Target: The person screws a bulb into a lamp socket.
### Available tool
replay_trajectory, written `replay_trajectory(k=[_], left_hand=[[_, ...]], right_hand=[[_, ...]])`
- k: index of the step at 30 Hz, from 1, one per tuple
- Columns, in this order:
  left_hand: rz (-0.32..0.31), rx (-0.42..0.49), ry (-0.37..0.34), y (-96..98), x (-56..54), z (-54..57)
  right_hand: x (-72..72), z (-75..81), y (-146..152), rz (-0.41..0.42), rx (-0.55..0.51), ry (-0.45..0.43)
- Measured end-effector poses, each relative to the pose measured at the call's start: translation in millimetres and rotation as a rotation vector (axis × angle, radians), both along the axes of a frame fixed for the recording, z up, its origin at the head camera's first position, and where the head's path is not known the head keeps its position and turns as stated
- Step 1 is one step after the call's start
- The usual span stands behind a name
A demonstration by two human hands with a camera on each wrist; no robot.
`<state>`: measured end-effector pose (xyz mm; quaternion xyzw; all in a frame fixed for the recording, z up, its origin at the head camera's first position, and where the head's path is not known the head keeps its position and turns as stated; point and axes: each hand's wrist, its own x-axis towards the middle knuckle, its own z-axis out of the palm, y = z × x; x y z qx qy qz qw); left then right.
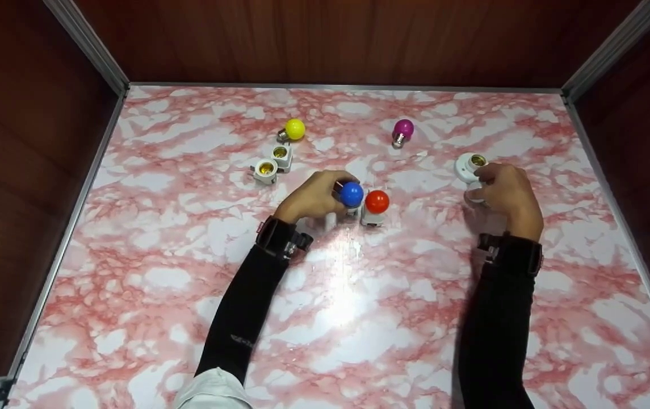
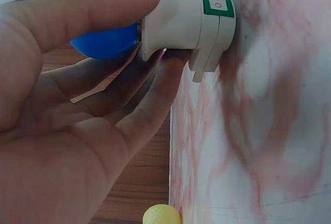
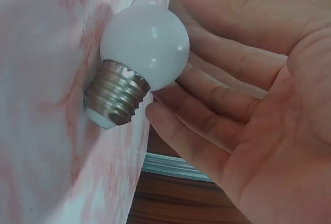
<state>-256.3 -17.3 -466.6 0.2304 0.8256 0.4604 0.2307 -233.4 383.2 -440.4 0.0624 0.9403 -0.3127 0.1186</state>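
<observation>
My left hand (image 1: 319, 193) grips a white lamp holder (image 2: 178, 19), thumb on its rim and fingertips against its side. A blue bulb (image 1: 351, 194) sits in that holder, partly behind the thumb in the left wrist view. Close beside it, a red bulb (image 1: 377, 201) stands in another white holder (image 1: 372, 219). On the right, my right hand (image 1: 509, 196) is at a white bulb (image 3: 147, 45) that lies on its side, metal screw base (image 3: 116, 94) showing. The fingers are loosely bent behind the bulb, not closed round it. Just beyond is a round white lamp holder (image 1: 464, 168) with nothing screwed in.
Two unfilled lamp holders, one round (image 1: 265, 177) and one squarish (image 1: 286, 162), stand at the back left. A yellow bulb (image 1: 295, 129) lies behind them, a purple bulb (image 1: 403, 129) farther right. Wooden walls (image 1: 325, 42) bound the marbled tabletop (image 1: 359, 341).
</observation>
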Motion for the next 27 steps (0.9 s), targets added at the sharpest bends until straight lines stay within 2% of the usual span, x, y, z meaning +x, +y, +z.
replay_trajectory(k=[6, 17, 22, 27], left_hand=[[0.024, 0.021, 0.013, 3.0, 1.6, -2.9], [0.02, 0.033, 0.026, 5.8, 1.7, -4.9], [0.021, 0.044, 0.031, 2.0, 1.0, -2.5], [0.05, 0.069, 0.029, -6.4, -1.0, 0.7]], right_hand=[[1.4, -1.4, 1, -0.024, 0.002, -0.02], [2.2, -4.0, 2, -0.068, 0.026, -0.05], [3.1, -5.3, 4, -0.055, 0.041, -0.04], [1.6, -4.7, 3, -0.063, 0.033, -0.066]])
